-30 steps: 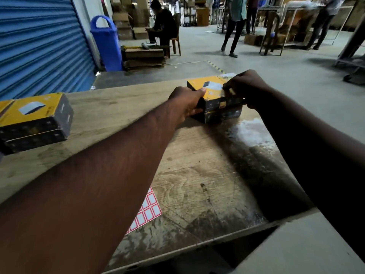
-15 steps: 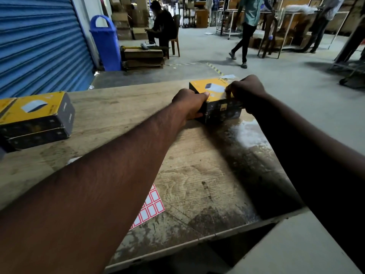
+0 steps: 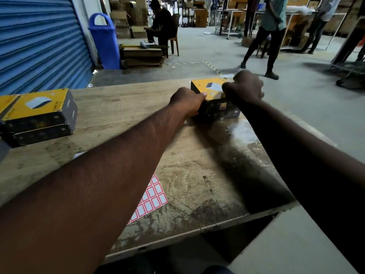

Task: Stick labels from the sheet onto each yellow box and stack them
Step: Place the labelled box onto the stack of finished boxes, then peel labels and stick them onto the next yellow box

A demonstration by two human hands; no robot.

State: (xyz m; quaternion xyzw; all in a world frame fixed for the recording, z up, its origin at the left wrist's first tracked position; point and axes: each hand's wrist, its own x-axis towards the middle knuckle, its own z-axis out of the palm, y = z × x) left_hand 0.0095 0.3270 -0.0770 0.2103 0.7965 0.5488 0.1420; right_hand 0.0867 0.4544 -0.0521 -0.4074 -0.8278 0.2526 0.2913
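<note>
One yellow box being squared up, I'd say: your left grip clamps it, right grip unclear (blurry); next, grab the label sheet.

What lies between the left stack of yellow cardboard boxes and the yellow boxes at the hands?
In the head view, only bare wooden tabletop lies between the left stack and the far yellow boxes, which the left hand grips.

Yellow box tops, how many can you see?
3. The far box sits between the left hand and right hand; the stacked box is on the table's left; the cut-off box is at the left border. Lower boxes may hide theirs.
</note>
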